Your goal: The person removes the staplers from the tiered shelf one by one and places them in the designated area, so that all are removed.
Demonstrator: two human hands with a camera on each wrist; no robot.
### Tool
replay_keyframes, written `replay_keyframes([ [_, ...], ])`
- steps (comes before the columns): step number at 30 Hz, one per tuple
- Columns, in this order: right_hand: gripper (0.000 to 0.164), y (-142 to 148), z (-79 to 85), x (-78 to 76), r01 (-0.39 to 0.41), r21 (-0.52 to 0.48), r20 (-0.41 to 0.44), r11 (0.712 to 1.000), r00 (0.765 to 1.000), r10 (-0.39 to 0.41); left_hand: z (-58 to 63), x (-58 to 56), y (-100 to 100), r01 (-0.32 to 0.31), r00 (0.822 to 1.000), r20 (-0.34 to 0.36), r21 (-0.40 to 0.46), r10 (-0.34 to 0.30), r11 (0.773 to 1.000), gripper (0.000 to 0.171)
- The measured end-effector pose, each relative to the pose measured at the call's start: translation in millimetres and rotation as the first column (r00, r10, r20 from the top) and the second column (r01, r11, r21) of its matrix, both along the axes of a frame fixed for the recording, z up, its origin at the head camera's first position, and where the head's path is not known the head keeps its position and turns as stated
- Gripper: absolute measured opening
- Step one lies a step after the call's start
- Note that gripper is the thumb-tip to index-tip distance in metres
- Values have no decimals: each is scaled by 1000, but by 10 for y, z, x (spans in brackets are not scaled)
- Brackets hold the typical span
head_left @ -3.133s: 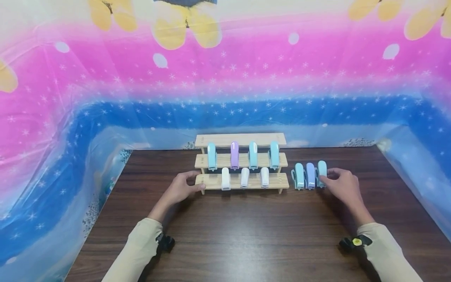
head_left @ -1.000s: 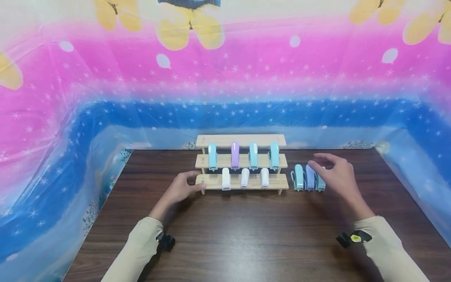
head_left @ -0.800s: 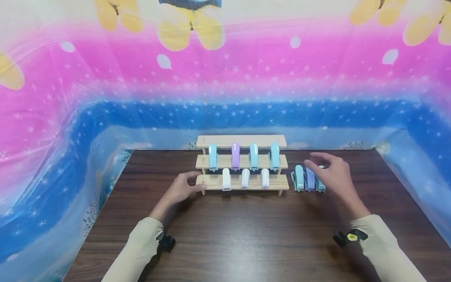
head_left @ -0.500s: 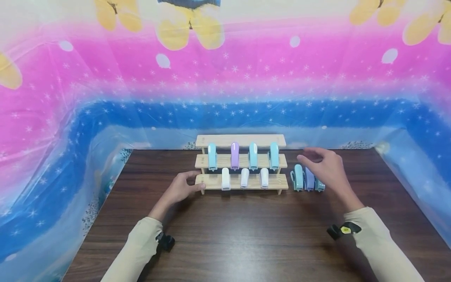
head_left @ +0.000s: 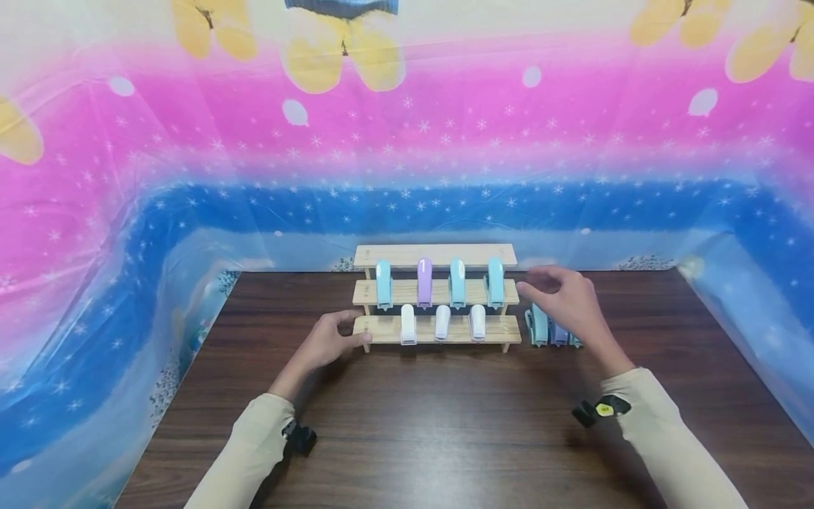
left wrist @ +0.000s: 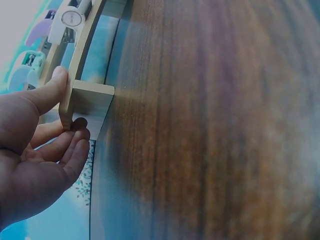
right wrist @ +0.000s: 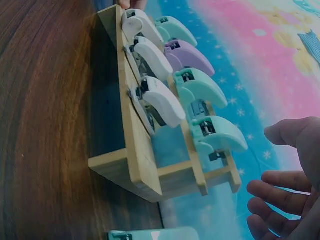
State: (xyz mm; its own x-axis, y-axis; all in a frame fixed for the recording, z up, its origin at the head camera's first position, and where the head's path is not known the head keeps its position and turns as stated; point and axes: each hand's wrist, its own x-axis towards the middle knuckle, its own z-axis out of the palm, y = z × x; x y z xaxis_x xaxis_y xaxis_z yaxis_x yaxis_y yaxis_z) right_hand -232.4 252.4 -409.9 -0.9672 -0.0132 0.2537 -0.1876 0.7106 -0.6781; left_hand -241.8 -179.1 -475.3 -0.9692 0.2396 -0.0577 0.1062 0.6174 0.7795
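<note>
One bench (head_left: pixel 432 424) before me. My left hand (head_left: pixel 327 343) pinches the wooden rack (head_left: pixel 384 327) at its near left corner; my right hand (head_left: pixel 568 300), fingers loose, holds nothing. Nearer my right, just leftward: end teal stapler (head_left: pixel 495 281), middle shelf (head_left: pixel 405 290), long axis running away from me.

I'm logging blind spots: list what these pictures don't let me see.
Head view: tops of the periwinkle stapler and rightmost teal stapler, hidden by the right hand.
Right wrist view: part of the bottom teal stapler, cut off by the lower edge.
Left wrist view: far end of the wooden rack, cut off by the top edge; marking on the white stapler, too blurred.
</note>
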Motion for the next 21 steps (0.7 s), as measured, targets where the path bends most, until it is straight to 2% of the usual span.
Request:
replay_keyframes([
  [7,59,-112,-79,-37,-5,-27,46,1000,999,7,2,1,-4,9,1000,0,8,-9,1000,61],
  [15,69,-219,-165,-71,4,-26,57,1000,998,-2,5,1,0,6,1000,1,6,-6,1000,61],
  [21,68,-258,-234,-98,22,-10,58,1000,998,-21,13,3,4,1,1000,5,3,-1,1000,61],
])
